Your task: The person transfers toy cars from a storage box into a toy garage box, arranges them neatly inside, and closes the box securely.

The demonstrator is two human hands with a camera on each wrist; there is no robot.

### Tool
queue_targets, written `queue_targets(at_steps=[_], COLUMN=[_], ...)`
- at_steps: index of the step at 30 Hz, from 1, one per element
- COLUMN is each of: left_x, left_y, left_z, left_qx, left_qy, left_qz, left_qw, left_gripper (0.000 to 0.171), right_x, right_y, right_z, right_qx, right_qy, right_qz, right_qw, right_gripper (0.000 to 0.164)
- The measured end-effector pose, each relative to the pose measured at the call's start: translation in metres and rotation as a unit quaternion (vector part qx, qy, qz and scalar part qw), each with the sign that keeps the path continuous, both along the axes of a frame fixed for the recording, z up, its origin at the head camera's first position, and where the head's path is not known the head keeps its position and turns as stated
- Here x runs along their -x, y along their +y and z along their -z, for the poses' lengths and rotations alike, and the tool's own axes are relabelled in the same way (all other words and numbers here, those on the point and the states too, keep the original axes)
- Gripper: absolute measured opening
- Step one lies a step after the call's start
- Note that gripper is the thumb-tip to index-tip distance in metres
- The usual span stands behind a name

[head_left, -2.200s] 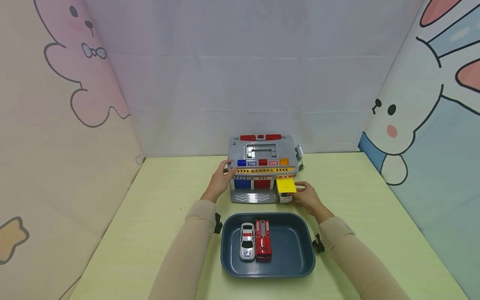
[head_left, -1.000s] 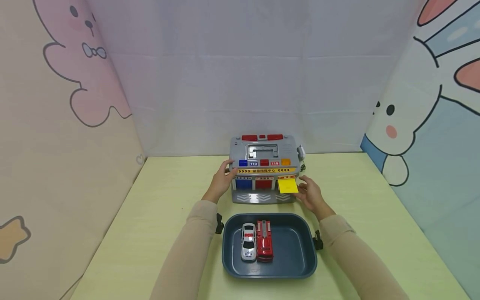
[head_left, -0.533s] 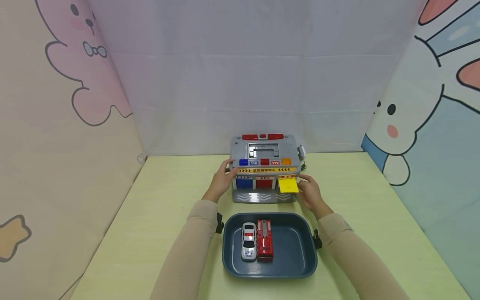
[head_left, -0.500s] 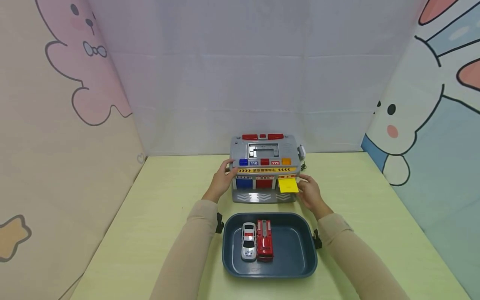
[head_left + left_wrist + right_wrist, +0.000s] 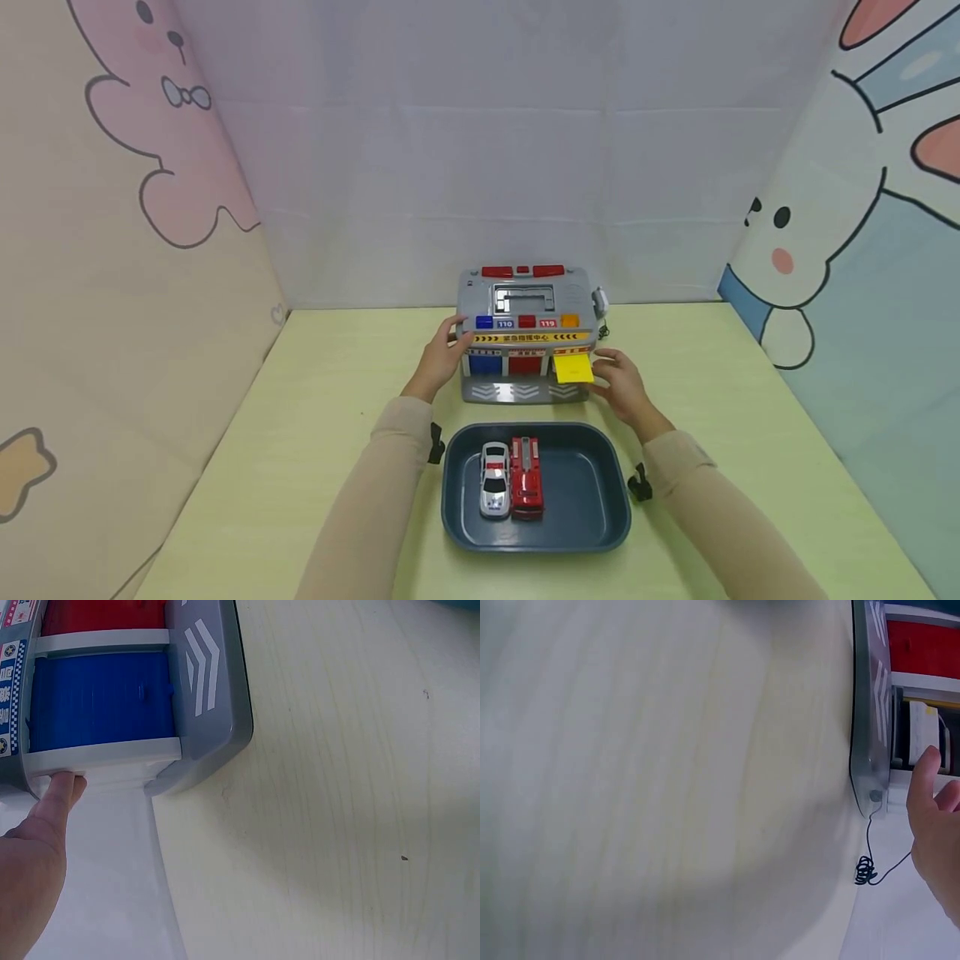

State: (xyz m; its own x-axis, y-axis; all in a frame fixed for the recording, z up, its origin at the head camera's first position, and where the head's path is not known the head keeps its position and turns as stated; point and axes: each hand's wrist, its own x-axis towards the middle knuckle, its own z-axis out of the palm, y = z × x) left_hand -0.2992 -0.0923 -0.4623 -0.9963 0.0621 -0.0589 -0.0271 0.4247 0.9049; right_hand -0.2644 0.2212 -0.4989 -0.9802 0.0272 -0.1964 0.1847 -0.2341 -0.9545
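at the far edge of the pale table (image 5: 322,400), near the back wall (image 5: 525,167): a grey toy station (image 5: 525,392), three bays across its front. blue door (image 5: 485,365) and red door (image 5: 524,365) down; yellow door (image 5: 573,368), over the right-hand bay, swung up and jutting forward. inside that bay, by the right wrist view, a white toy vehicle (image 5: 924,727).

left hand (image 5: 438,358) grips the station's left side, thumb over the front edge, fingers against the side wall. right hand (image 5: 621,385) beside the yellow door, fingers loosely bent and parted, hold of nothing seen; one fingertip at the vehicle's end, contact cannot be told.

nearer the person, a dark blue tray (image 5: 592,546). in it, side by side, a white toy car (image 5: 495,483) and a red fire truck (image 5: 527,479). white handset (image 5: 600,302) on the station's right side; coiled black cord (image 5: 865,870) beside it.
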Motion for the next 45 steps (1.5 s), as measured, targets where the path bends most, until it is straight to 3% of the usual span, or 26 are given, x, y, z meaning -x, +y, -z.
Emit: queue_targets(at_steps=[7, 11, 17, 23, 35, 45], left_x=[0.000, -0.001, 0.000, 0.002, 0.003, 0.003], left_y=[0.000, 0.000, 0.000, 0.000, 0.001, 0.001], left_z=[-0.001, -0.002, 0.000, 0.001, 0.002, 0.002], left_qx=[-0.003, -0.001, -0.004, -0.007, -0.008, -0.012], left_qy=[-0.001, -0.001, -0.003, -0.004, -0.002, -0.003], left_qz=[0.001, 0.001, -0.001, -0.002, -0.004, -0.004], left_qw=[1.0000, 1.0000, 1.0000, 1.0000, 1.0000, 0.9999], left_gripper=[0.049, 0.049, 0.050, 0.049, 0.049, 0.049], right_x=[-0.005, -0.005, -0.005, -0.006, -0.004, 0.004], right_y=[0.004, 0.006, 0.005, 0.001, -0.001, -0.006], right_z=[-0.007, -0.008, -0.012, -0.015, -0.020, -0.017], right_qx=[-0.019, -0.059, -0.132, -0.164, -0.210, -0.268], right_qy=[0.017, 0.030, 0.088, 0.131, 0.143, 0.152], right_qz=[-0.007, -0.006, -0.009, -0.016, -0.053, -0.040], right_qw=[1.000, 0.998, 0.987, 0.978, 0.966, 0.950], right_gripper=[0.037, 0.036, 0.043, 0.054, 0.068, 0.078])
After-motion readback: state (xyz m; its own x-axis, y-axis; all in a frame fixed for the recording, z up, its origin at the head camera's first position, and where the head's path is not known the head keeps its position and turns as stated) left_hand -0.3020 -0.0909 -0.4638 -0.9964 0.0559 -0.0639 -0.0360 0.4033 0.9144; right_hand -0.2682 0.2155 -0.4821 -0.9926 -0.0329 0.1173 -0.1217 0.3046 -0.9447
